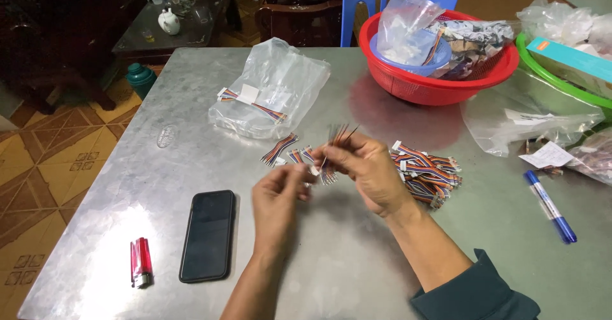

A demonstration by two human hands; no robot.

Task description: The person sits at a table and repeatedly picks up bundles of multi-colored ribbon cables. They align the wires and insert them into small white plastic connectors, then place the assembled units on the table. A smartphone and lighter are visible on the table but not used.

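Observation:
Above the middle of the metal table (357, 256), my right hand (366, 170) pinches a short bundle of coloured wires (338, 135) whose bare ends fan upward. My left hand (277, 196) is just to its lower left and pinches a small white connector (312, 170) at the lower end of the same wires. Loose coloured wire pieces (280, 149) lie on the table right behind my hands. A pile of finished wire harnesses with white connectors (426, 170) sits to the right of my right hand.
A black phone (207, 234) and a red lighter (141, 262) lie front left. A clear plastic bag with wires (271, 94) sits behind. A red basket (440, 81) holds bags at the back right, with more plastic bags (529, 116) and a blue marker (551, 206) on the right.

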